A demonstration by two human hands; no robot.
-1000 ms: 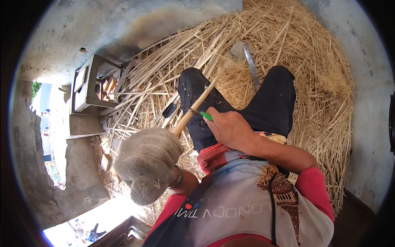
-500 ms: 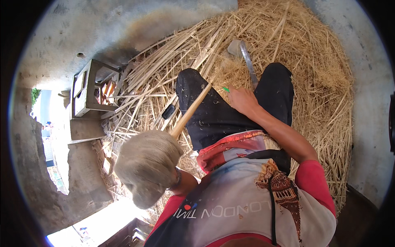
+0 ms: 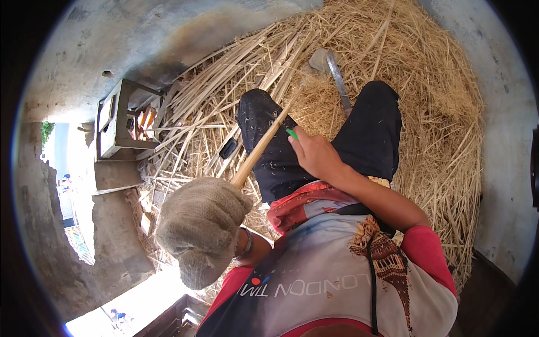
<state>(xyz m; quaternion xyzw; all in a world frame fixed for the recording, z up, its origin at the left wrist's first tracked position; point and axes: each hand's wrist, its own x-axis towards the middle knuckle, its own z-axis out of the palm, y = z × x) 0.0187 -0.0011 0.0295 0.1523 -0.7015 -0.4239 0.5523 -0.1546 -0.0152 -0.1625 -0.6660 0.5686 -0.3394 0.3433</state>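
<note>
My left hand (image 3: 202, 227), in a grey knit glove, is closed around the thick end of a bundle of pale bamboo strips (image 3: 264, 143). The strips slant up and away across my left thigh, tapering at the far end. Bare and curled, my right hand (image 3: 319, 157) lies over my lap beside the bundle. A small green piece (image 3: 292, 133) sticks out of its fingers toward the strips; the hand hides the rest. Beyond it, between my knees, a long curved metal blade (image 3: 338, 81) leans by a grey block (image 3: 319, 59).
Straw-like shavings (image 3: 432, 112) heap up ahead and to the right. Loose split strips (image 3: 185, 121) cover the left side. A small black box-shaped object (image 3: 228, 148) lies by my left knee. A wooden frame (image 3: 126, 121) stands against the concrete wall (image 3: 168, 39).
My right hand has drawn back toward my body and slightly left, bringing the green piece closer along the bundle. The gloved left hand has turned a little and keeps its grip.
</note>
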